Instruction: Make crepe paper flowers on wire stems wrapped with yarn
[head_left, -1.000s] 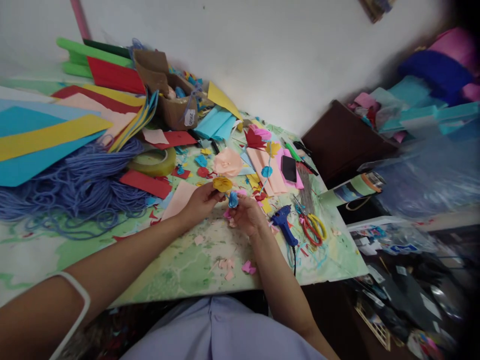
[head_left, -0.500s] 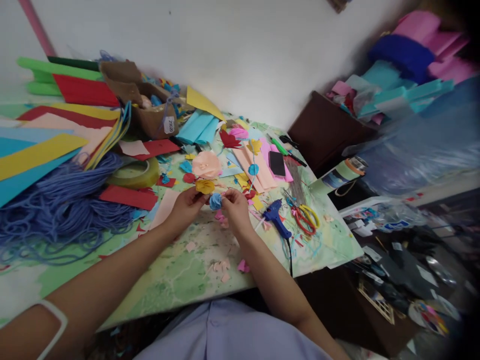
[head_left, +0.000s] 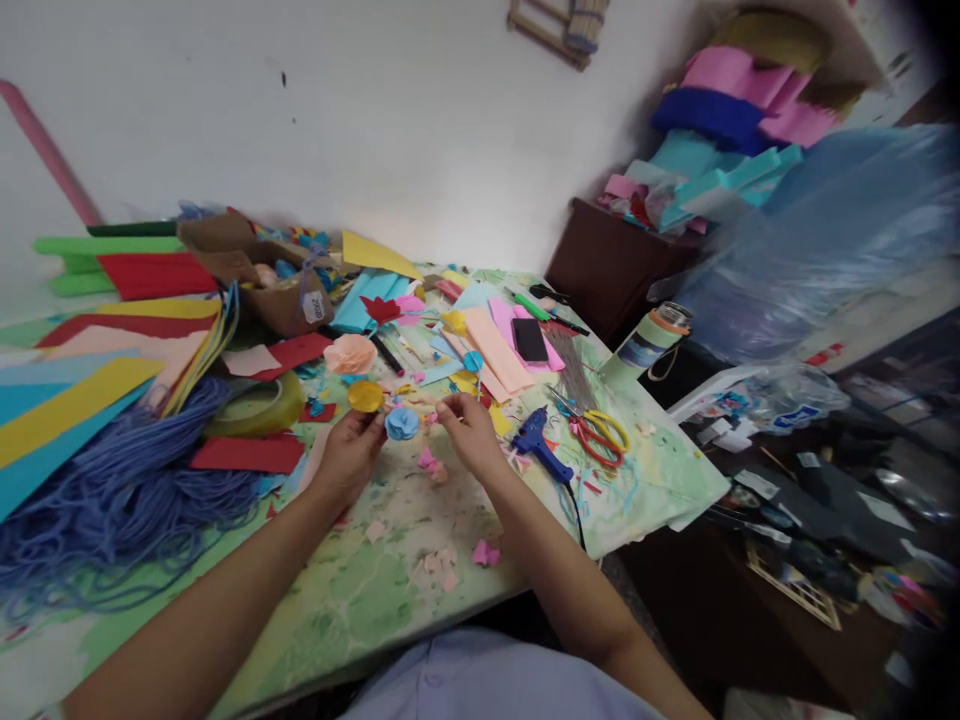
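My left hand (head_left: 349, 456) is closed, its thumb and fingertips pinched just under a yellow paper flower (head_left: 365, 396). Touching the same fingertips on the right is a light blue paper flower (head_left: 402, 424). A short gap separates that blue bloom from my right hand (head_left: 471, 436), whose thumb and forefinger are pinched together; whatever lies between them is too small to make out. Just beyond the yellow flower are a peach paper flower (head_left: 350, 354) and, farther back, a red one (head_left: 381, 309). A small blue paper disc (head_left: 472, 361) shows behind my right hand.
Right of my hands lie a blue glue gun (head_left: 541, 446) with its cord, scissors (head_left: 596, 440) and a phone (head_left: 530, 340). Blue yarn (head_left: 127, 480), a tape roll (head_left: 259, 405), paper sheets (head_left: 82, 400) and a cardboard box (head_left: 262, 280) crowd the left. A bottle (head_left: 654, 335) stands at right.
My right fingers have come off the blue flower and moved right of it. Both flowers now face up more. The view has tilted upward, showing more wall.
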